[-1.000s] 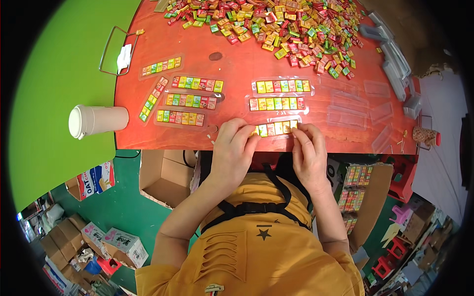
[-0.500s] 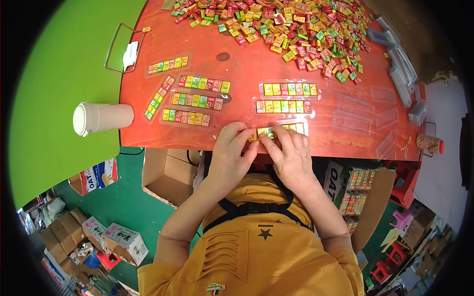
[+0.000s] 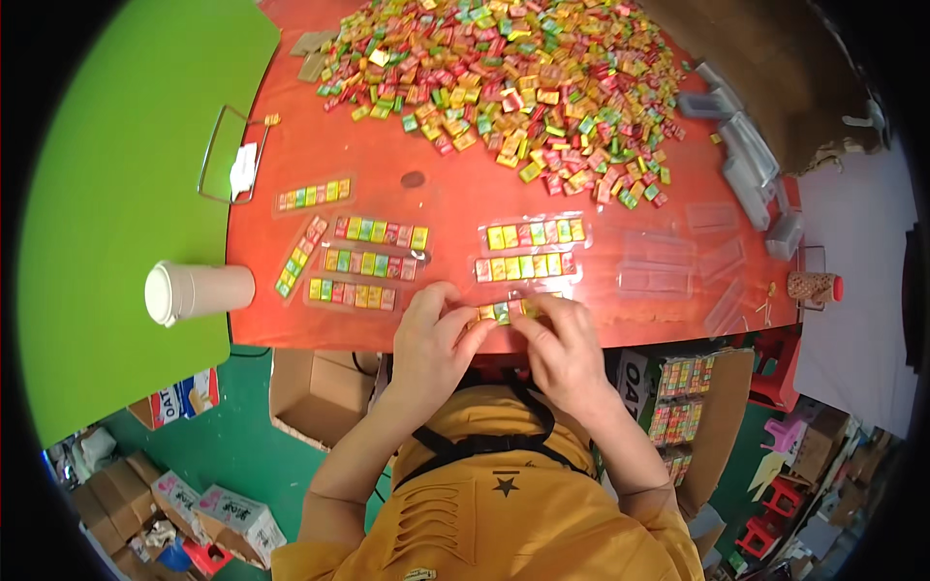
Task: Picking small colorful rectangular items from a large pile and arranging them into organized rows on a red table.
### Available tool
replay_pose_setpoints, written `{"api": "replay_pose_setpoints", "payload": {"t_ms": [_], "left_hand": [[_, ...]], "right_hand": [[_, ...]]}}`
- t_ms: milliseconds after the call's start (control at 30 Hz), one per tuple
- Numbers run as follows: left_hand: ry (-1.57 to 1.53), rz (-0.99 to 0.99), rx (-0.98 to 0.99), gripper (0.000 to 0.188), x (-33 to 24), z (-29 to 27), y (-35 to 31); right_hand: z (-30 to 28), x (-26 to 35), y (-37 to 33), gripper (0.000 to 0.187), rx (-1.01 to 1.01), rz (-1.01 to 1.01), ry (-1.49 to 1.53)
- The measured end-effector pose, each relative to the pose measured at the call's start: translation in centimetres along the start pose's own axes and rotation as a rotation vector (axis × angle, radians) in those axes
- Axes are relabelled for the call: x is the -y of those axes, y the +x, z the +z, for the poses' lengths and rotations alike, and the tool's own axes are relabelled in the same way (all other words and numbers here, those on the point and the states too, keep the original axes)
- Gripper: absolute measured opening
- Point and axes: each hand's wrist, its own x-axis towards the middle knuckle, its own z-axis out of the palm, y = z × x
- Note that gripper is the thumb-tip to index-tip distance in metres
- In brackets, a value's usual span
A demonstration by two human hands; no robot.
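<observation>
Here, the packet row (image 3: 501,313) is lying roughly 9-to-3 o'clock, left hand (image 3: 428,341) and right hand (image 3: 568,356) both touching (whether pinching, I cannot tell)

I see eight rows of small wrapped blocks (image 3: 535,234), one big pile of loose blocks (image 3: 523,87), one left hand (image 3: 426,341), one right hand (image 3: 568,356), one white cup (image 3: 208,290).

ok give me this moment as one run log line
left hand: at left end of coloured packet row | right hand: covering its right part | beyond: two trayed packet rows | farther: loose packet pile
</observation>
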Motion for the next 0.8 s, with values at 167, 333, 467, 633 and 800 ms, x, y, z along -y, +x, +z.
{"api": "replay_pose_setpoints", "payload": {"t_ms": [167, 333, 467, 633, 800], "left_hand": [[0.003, 0.115, -0.090, 0.014, 0.6, 0.9, 7.1], [-0.041, 0.060, 0.034, 0.012, 1.7, 3.8, 13.8], [0.105, -0.021, 0.021, 0.018, 1.6, 5.2, 16.1], [0.222, 0.006, 0.003, 0.018, 2.1, 6.5, 17.2], [0.218, -0.001, 0.007, 0.018, 3.4, 4.2, 16.2]], "right_hand": [[-2.8, -4.8, 4.0, 0.022, -0.210, 0.140, -0.086], [-3.8, -7.4, 6.7, 0.018, -0.149, 0.196, -0.240], [-3.2, -9.5, 9.4, 0.019, -0.171, 0.212, -0.274], [-1.1, -10.9, 11.6, 0.027, -0.090, 0.291, -0.385], [-1.3, -10.1, 12.0, 0.019, -0.084, 0.221, -0.358]]}}
